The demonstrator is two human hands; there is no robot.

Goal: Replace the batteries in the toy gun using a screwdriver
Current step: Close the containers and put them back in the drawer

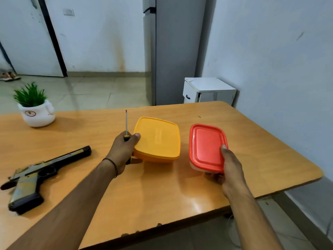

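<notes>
Left grip (124, 150) clenches the screwdriver (126, 123) by the yellow box (158, 138), mid-frame; right grip (228, 165) grasps the red box (207, 145). Opening a lid like this may knock the screwdriver loose

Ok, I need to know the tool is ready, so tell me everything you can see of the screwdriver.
The screwdriver has a thin grey metal shaft and a black handle with a yellow band at the shaft's base. It points up and away, tip free. The left hand grips the handle and hides most of it; its black end shows below the hand. It is close beside the yellow-lidded box.
</notes>
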